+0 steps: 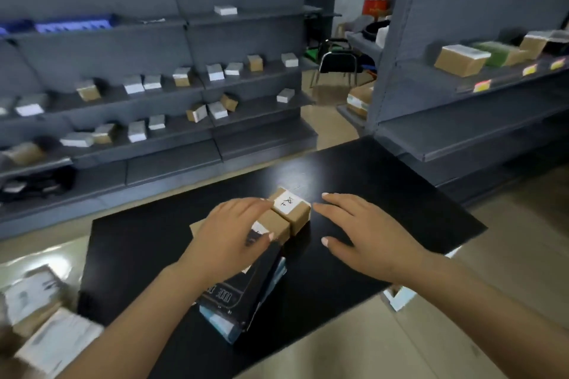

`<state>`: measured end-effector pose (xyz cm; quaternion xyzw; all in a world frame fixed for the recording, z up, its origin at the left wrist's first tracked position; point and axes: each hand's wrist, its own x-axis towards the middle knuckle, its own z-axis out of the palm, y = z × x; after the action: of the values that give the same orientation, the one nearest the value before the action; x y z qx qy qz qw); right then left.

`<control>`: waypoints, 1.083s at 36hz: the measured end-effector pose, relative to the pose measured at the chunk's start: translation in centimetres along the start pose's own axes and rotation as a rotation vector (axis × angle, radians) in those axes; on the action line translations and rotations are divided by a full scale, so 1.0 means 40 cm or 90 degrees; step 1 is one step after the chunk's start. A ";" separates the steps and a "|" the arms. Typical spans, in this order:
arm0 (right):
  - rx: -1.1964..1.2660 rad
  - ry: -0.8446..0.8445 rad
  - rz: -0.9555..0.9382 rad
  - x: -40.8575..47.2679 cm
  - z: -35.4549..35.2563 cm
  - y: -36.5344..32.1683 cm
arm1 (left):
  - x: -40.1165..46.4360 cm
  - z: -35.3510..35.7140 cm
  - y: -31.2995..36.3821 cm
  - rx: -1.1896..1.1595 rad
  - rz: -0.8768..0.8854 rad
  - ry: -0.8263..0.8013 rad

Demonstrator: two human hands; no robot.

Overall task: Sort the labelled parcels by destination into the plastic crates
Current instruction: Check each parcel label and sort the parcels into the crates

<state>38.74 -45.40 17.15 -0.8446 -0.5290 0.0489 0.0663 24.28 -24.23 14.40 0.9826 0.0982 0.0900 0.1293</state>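
Note:
Two small brown cardboard parcels stand side by side on a black table. The far parcel carries a white label with handwritten marks on top. The near parcel also has a white label, partly covered. My left hand lies over the near parcel, fingers on its far side and thumb at its front. My right hand hovers flat just right of the far parcel, fingers spread, holding nothing. A black box lies on a light blue box beneath my left wrist.
Grey shelving at the back holds several small labelled parcels, with blue crates on its top shelf. More parcels sit on the right shelving. A heap of parcels lies on the floor at lower left. A chair stands in the aisle.

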 end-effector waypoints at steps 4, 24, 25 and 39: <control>0.028 -0.030 -0.048 0.068 0.023 0.013 | -0.041 0.014 -0.040 0.007 -0.092 0.002; 0.042 -0.190 -0.323 0.433 0.211 -0.386 | -0.399 0.002 -0.382 -0.004 -0.460 0.028; 0.039 -0.197 -0.333 0.450 0.222 -0.419 | -0.423 -0.004 -0.406 -0.007 -0.472 0.027; 0.014 -0.299 -0.362 0.622 0.420 -0.814 | -0.687 0.013 -0.664 -0.012 -0.578 -0.068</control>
<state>18.13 -7.94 5.58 -0.6290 -0.7427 0.2267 -0.0366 -6.63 -5.14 2.54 0.8420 0.5114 -0.0255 0.1697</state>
